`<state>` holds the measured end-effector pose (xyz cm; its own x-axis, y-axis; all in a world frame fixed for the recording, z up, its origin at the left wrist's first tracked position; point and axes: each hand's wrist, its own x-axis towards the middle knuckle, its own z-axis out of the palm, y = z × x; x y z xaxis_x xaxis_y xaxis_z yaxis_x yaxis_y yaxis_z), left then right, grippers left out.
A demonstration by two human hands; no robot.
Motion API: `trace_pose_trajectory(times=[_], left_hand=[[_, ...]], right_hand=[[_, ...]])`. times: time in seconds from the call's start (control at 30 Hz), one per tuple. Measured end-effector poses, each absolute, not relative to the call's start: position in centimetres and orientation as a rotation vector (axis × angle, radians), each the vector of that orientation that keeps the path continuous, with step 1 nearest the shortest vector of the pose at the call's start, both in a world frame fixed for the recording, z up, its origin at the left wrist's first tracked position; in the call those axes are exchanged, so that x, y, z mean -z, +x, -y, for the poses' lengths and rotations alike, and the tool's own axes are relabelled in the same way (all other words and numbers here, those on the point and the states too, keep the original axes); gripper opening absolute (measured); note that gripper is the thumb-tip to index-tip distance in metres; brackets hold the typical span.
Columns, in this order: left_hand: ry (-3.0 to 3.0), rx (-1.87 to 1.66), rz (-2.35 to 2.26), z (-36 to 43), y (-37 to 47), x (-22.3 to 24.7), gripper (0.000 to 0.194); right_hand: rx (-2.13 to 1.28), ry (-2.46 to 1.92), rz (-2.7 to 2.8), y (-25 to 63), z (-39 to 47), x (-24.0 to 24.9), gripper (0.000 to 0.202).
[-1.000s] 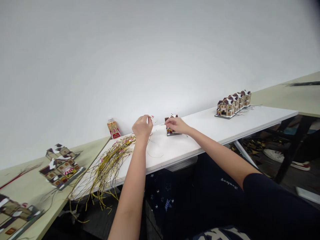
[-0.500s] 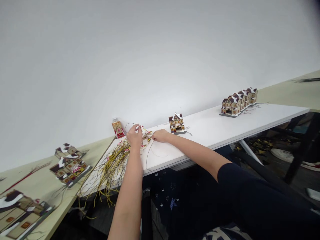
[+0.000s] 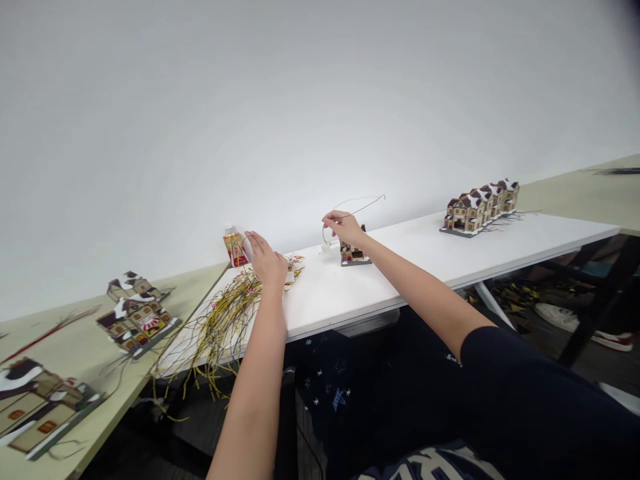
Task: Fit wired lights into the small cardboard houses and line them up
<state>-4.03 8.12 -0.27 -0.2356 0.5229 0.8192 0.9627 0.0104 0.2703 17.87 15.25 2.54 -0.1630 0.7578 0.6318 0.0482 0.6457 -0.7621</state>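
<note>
My right hand [image 3: 344,227] is raised over the white table [image 3: 330,293], its fingertips pinching a thin dark wire [image 3: 369,203] that loops up to the right. A small pale piece [image 3: 327,249] hangs or lies just below those fingertips. Behind that hand, partly covered, stands a small snowy model house [image 3: 353,254]. My left hand [image 3: 267,261] is above a heap of yellow and dark wires [image 3: 227,313] with red-and-white pieces. A dark wire curves at its fingertips, apparently held.
A red and gold package [image 3: 235,247] stands at the table's back left. More model houses sit on the pale left table [image 3: 185,293], beside red wires [image 3: 50,332]. A row of houses [image 3: 480,208] stands at the right.
My right hand has moved up and right from the heap, lifting the wire. My left hand has shifted slightly left and turned. The pale piece now shows near the small house.
</note>
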Motion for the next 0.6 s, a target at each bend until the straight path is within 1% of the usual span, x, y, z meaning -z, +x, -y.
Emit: trace_pose_trajectory(times=[0.1,0.23,0.3,0.43,0.53,0.6], left_hand=[[-1.432,1.069,1.981,-7.9,-3.0,0.4,0.09],[-1.329,1.01,2.241,-7.8,-2.5,0.7,0.094],[-1.292,0.97,2.341,-7.7,-2.5,0.8,0.092],[-1.302,0.906,2.367,-7.6,-2.5,0.9,0.077],[-1.353,0.935,2.24,-7.7,-2.5,1.1,0.061],[-1.514,1.001,2.109,-8.1,-2.6,1.2,0.055]], right_hand=[[-0.752,-0.722,1.558,18.4,-15.0,-2.9,0.016],[-0.807,-0.823,1.56,18.9,-15.0,-2.9,0.018],[-0.851,-0.837,1.57,19.1,-14.9,-3.0,0.019],[-0.925,-0.854,1.609,19.2,-14.7,-3.0,0.017],[-0.968,-0.858,1.651,19.2,-14.4,-2.8,0.016],[-0.993,-0.838,1.688,19.1,-14.2,-2.6,0.016]])
